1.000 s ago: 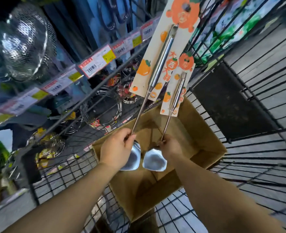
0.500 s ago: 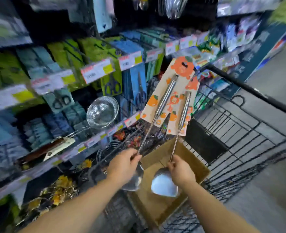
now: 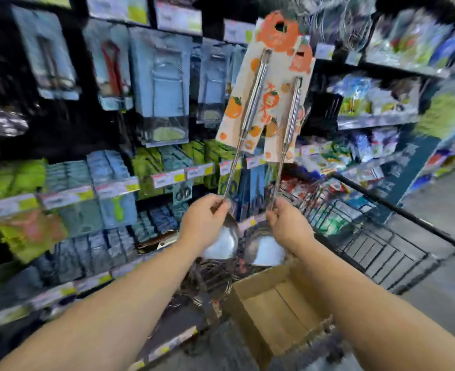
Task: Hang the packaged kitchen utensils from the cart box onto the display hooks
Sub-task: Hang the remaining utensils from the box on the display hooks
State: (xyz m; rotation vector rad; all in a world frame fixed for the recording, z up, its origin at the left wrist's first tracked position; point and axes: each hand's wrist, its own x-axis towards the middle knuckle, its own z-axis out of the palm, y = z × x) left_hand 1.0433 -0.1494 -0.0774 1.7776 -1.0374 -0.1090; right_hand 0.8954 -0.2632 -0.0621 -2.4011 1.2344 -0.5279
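My left hand (image 3: 205,223) grips the thin stem of a steel ladle (image 3: 253,108), just above its shiny bowl. My right hand (image 3: 288,226) holds a second steel ladle (image 3: 292,113) the same way. Both handles point up and carry cream cards printed with oranges (image 3: 269,76), held side by side in front of the shelves. Below my right arm the brown cardboard box (image 3: 280,298) sits open in the black wire cart (image 3: 376,250). The view is blurred and no display hook shows clearly.
Shelves of packaged kitchen goods (image 3: 162,84) fill the left and centre, with price-label strips (image 3: 119,187) along their edges. More packaged goods (image 3: 368,103) stand on the right shelves. A grey aisle floor (image 3: 446,277) lies at the right.
Both hands have lifted the two ladles up out of the box to shelf height. The view has swung up from the cart to the shelving.
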